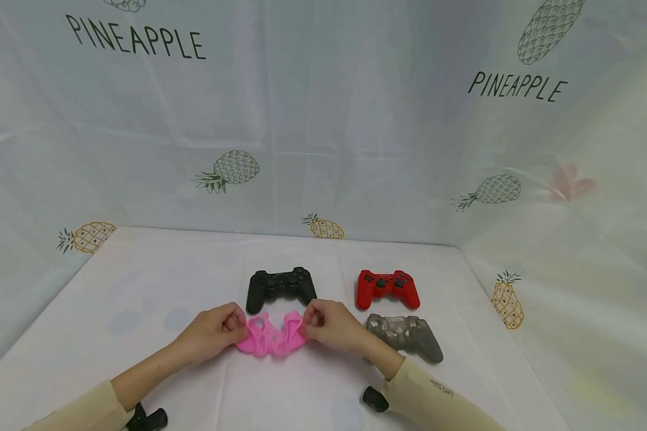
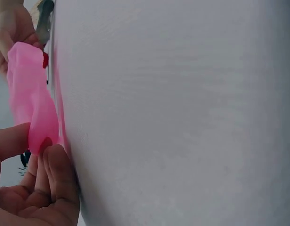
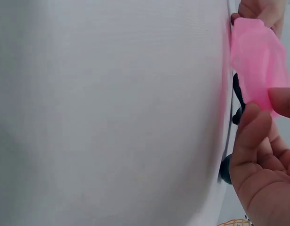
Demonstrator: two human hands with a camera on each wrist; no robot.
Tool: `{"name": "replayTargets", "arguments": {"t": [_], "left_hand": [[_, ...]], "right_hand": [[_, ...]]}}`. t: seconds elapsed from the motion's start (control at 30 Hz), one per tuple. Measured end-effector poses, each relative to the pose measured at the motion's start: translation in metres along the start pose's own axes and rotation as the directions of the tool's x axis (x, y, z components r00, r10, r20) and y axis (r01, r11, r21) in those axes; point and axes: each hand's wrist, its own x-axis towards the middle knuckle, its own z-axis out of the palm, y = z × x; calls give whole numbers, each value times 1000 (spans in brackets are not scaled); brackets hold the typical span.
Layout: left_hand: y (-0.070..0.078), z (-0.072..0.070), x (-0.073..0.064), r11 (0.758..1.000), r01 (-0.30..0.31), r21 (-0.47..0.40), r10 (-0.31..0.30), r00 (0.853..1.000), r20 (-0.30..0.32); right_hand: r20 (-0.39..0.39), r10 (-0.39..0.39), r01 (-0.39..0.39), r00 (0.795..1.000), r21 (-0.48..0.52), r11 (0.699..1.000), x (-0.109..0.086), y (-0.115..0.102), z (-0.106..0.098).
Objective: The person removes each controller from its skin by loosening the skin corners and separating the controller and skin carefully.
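Observation:
A soft pink controller sleeve [image 1: 272,339], with cut-out holes, is held between both hands in the head view. My left hand [image 1: 214,333] pinches its left end between thumb and fingers. At the opposite end my right hand [image 1: 331,325] pinches it the same way. Both wrist views show the pink sleeve [image 2: 29,89] close over the white tabletop, thumb on one side and curled fingers on the other. Just beyond the sleeve lies a black game controller [image 1: 280,287]. Beside my right wrist is a grey, see-through-looking controller [image 1: 407,335], partly covered by the forearm.
A red controller [image 1: 387,288] lies at the back right, behind the grey one. The table [image 1: 140,287] is covered in white cloth and meets a hanging curtain [image 1: 356,120] with pineapple prints at its back and sides.

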Motion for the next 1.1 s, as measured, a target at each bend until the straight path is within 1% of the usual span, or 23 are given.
{"name": "replayTargets", "arguments": {"t": [0.1, 0.23, 0.43, 0.63, 0.8, 0.93, 1.03, 1.1], "left_hand": [[-1, 0, -1, 1000, 11, -18, -12, 1000, -13], [0, -2, -3, 999, 35, -32, -36, 999, -30], [2, -1, -5, 996, 54, -66, -56, 998, -28], [3, 0, -10, 994, 79, -78, -80, 997, -6], [2, -1, -13, 988, 107, -115, -108, 994, 0], [1, -2, -15, 985, 137, -107, -137, 991, 6], [1, -2, -14, 985, 145, -93, -143, 989, 18], [1, -2, -14, 987, 137, -81, -136, 990, 22]], "right_hand": [[-42, 0, 1, 999, 15, 1000, -2, 2, -1], [-61, 18, -15, 998, 48, 999, -5, 5, -1], [-56, 65, -60, 996, 87, 994, -8, 8, 0], [-51, 70, -65, 996, 99, 993, -11, 7, 1], [-42, 89, -84, 995, 94, 992, -13, 9, 2], [-25, 117, -113, 993, 108, 988, -16, 11, 2], [-6, 128, -126, 992, 125, 984, -17, 10, 1], [3, 126, -125, 992, 128, 984, -18, 10, 2]]}}
